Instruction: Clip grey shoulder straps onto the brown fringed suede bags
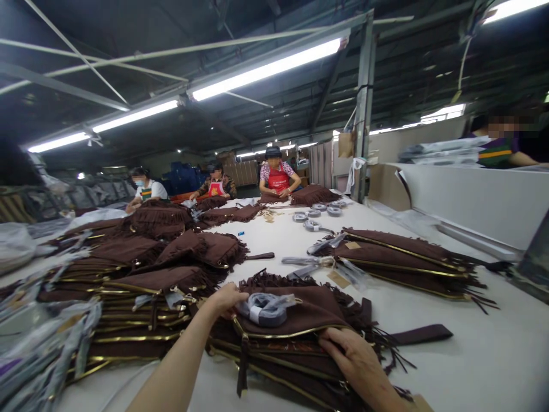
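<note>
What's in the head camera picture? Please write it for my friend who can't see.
A person's left hand holds a corner of a brown fringed bag while the right hand touches its gold-zippered edge. A plastic-wrapped grey coil lies on top. More brown bags are piled on the white table, with people at its far side.

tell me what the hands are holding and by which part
The top brown bag: the left hand holds its left corner, the right hand its zippered edge farther right, that grip partly hidden.

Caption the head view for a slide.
Left hand and right hand on a zippered brown bag, wrapped grey coil on top.
</note>
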Demonstrator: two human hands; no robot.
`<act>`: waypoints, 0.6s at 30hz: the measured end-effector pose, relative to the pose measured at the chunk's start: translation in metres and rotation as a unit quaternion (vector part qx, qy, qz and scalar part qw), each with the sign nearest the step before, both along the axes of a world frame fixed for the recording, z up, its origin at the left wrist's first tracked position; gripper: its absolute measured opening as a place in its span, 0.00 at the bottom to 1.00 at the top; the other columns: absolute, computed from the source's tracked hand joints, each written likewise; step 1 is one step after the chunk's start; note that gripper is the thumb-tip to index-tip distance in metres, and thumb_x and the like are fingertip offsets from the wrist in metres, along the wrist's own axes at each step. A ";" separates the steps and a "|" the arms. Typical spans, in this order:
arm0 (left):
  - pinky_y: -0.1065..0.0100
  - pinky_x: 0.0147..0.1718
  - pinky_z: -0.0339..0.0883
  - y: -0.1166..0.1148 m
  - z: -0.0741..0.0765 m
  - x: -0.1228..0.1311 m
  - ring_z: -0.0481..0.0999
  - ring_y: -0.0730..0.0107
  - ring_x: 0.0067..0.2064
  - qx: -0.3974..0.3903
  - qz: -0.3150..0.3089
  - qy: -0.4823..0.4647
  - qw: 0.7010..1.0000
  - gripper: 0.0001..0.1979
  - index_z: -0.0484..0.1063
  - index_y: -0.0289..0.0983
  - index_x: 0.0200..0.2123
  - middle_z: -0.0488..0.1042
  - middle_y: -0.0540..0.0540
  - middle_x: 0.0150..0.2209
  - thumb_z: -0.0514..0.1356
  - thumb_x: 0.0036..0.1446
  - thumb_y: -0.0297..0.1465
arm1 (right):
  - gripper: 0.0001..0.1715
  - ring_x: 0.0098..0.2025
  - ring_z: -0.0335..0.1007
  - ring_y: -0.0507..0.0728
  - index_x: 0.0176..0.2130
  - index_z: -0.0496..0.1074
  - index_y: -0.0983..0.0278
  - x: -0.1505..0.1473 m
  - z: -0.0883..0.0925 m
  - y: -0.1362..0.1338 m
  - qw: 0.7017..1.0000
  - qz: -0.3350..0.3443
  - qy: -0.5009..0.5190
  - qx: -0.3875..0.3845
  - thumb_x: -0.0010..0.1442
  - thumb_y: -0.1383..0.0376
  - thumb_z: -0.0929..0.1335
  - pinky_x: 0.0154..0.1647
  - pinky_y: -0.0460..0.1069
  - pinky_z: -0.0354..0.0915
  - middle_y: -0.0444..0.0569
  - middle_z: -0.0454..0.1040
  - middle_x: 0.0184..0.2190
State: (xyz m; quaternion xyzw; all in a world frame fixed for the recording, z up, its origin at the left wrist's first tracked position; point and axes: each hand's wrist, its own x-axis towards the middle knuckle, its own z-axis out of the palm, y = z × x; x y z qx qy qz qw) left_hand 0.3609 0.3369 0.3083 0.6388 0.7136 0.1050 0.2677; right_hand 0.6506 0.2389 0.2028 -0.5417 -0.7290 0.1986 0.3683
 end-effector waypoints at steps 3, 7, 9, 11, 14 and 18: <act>0.73 0.19 0.60 -0.001 -0.009 -0.004 0.69 0.70 0.20 0.057 0.028 -0.038 0.997 0.05 0.63 0.37 0.26 0.65 0.54 0.17 0.58 0.49 0.26 | 0.14 0.40 0.72 0.60 0.32 0.74 0.58 0.000 0.003 -0.001 1.000 0.003 0.005 0.001 0.62 0.58 0.62 0.41 0.51 0.61 0.48 0.78 0.34; 0.71 0.28 0.63 -0.009 0.004 -0.008 0.74 0.66 0.29 0.182 0.046 -0.061 0.980 0.07 0.65 0.37 0.32 0.71 0.51 0.24 0.56 0.48 0.22 | 0.14 0.39 0.72 0.60 0.31 0.74 0.58 -0.001 0.005 -0.002 1.000 0.002 0.009 -0.001 0.61 0.59 0.62 0.41 0.51 0.60 0.47 0.77 0.33; 0.70 0.34 0.64 -0.017 0.021 -0.004 0.75 0.66 0.34 0.250 0.026 -0.095 0.963 0.07 0.66 0.38 0.37 0.74 0.50 0.29 0.55 0.53 0.26 | 0.13 0.39 0.71 0.59 0.31 0.73 0.58 -0.001 0.005 -0.002 1.000 0.003 0.014 0.000 0.61 0.59 0.62 0.41 0.51 0.60 0.47 0.77 0.33; 0.70 0.36 0.64 -0.028 0.036 0.011 0.75 0.66 0.35 0.322 -0.021 -0.144 0.935 0.07 0.68 0.38 0.38 0.75 0.50 0.31 0.52 0.59 0.31 | 0.13 0.39 0.71 0.59 0.30 0.73 0.58 -0.001 0.004 -0.002 1.000 0.008 0.023 0.001 0.61 0.59 0.63 0.40 0.50 0.59 0.46 0.76 0.33; 0.70 0.34 0.63 -0.048 0.042 0.048 0.72 0.67 0.33 0.393 -0.120 -0.140 0.901 0.09 0.70 0.39 0.36 0.74 0.50 0.30 0.51 0.61 0.32 | 0.13 0.36 0.70 0.59 0.28 0.71 0.59 0.000 0.004 -0.002 0.999 0.016 0.045 0.002 0.61 0.58 0.63 0.38 0.50 0.58 0.45 0.75 0.30; 0.67 0.37 0.61 -0.061 0.023 0.100 0.73 0.64 0.37 0.370 -0.231 0.012 0.900 0.12 0.71 0.38 0.37 0.76 0.47 0.34 0.50 0.58 0.21 | 0.14 0.34 0.69 0.57 0.26 0.69 0.60 -0.001 0.009 -0.004 0.995 0.037 0.097 -0.002 0.61 0.58 0.63 0.36 0.48 0.57 0.44 0.72 0.27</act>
